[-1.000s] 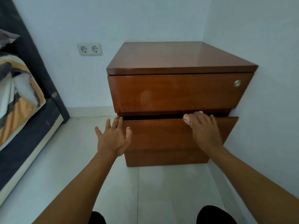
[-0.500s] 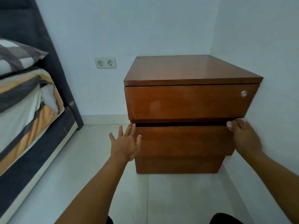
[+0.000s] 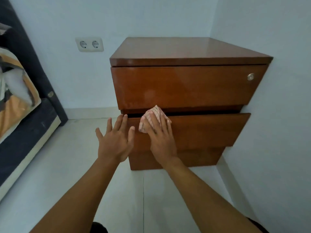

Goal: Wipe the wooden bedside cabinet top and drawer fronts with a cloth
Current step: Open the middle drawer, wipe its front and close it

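Obs.: pale blue walls meet in a corner at right; pale tiled floor below. Bed with dark frame along the left edge of view, striped orange, grey and white bedding on it. Wooden bedside cabinet stands in the corner, right side against the right wall, well apart from the bed. Its top is glossy and bare. Upper drawer front sits closed just under the top. Lower drawer front sits below it, a dark gap between the two. A narrower base is set back beneath. Both my forearms reach in from the bottom of view towards the left half of the lower drawer. Left hand: open, fingers spread and straight, holding nothing, fingertips up by the top left corner of the lower drawer front. Cannot tell whether they touch the wood. Right hand: flat, fingers straight and together, palm down on the cloth, pressing it against the lower drawer front near its upper edge, left of centre. No curl of the fingers round the fabric visible. The two hands are just beside each other, left thumb close to the cloth's lower left corner. Double wall socket is on the back wall, left of the cabinet, about level with its top. The cloth is pale with a pink check, bunched, showing above and left of my fingers. Its top corner reaches over the gap to the bottom edge of the upper drawer front. Small round metal lock is at the upper right of the upper drawer front.
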